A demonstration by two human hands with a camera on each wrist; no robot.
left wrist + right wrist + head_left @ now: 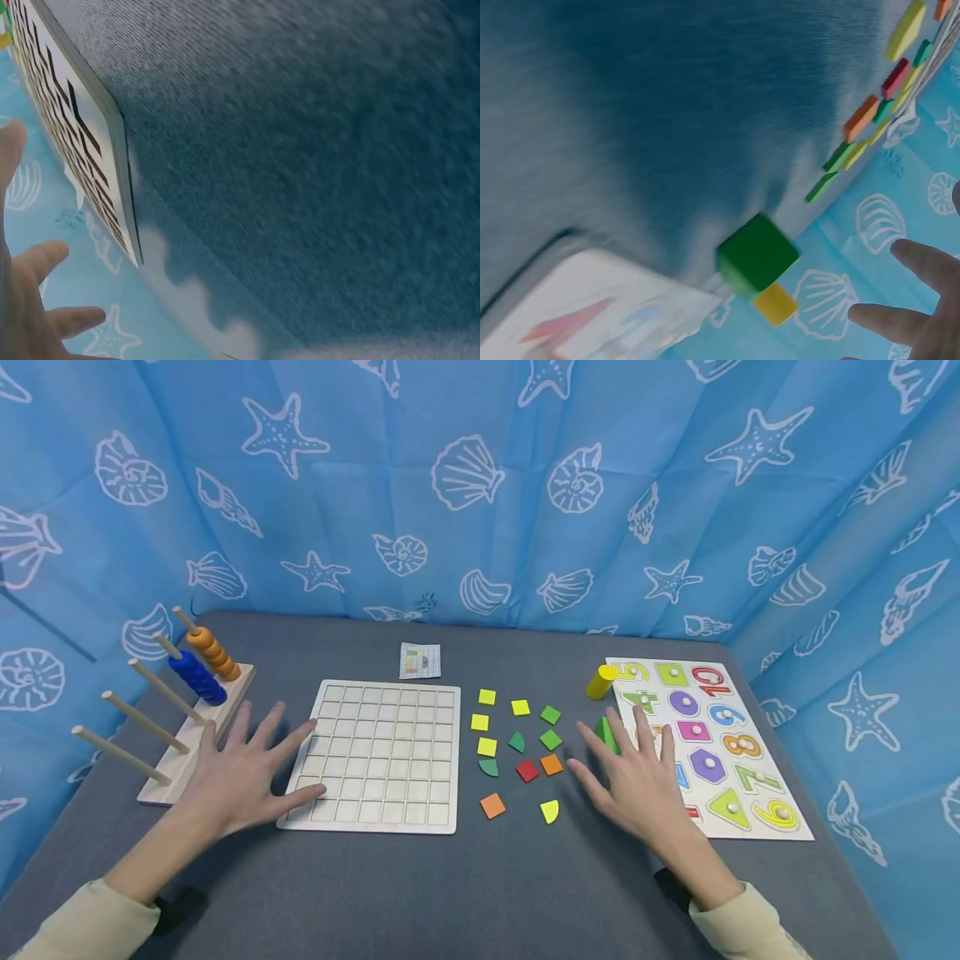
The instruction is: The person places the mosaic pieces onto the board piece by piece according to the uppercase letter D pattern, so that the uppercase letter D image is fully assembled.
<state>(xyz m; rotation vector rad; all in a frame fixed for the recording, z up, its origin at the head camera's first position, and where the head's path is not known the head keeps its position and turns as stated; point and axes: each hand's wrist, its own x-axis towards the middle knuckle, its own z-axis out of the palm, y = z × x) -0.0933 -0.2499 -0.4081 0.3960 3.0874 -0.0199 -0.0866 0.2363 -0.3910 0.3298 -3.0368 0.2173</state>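
Observation:
My left hand (pixel 243 777) is spread with straight fingers between the bead stacker and the left edge of a pale wooden grid board (pixel 390 758). In the left wrist view, its fingers (pixel 75 321) hold nothing. My right hand (pixel 637 781) spreads its fingers over the left side of a number puzzle board (pixel 750 768), close to a green block (pixel 607 735) partly hidden behind it. Between the hands lie several small flat tiles: yellow squares (pixel 487 747), green squares (pixel 551 740), orange squares (pixel 492 806), a red square (pixel 527 771) and quarter-round pieces (pixel 550 812).
At the left stands a bead stacker (pixel 168 781) with upright pegs, carrying blue beads (pixel 198 678) and orange beads (pixel 213 653). A small printed pattern card (pixel 420 661) lies behind the grid board. A yellow cylinder (pixel 601 682) stands by the puzzle. A blue curtain (pixel 510 552) borders the grey table (pixel 465 893).

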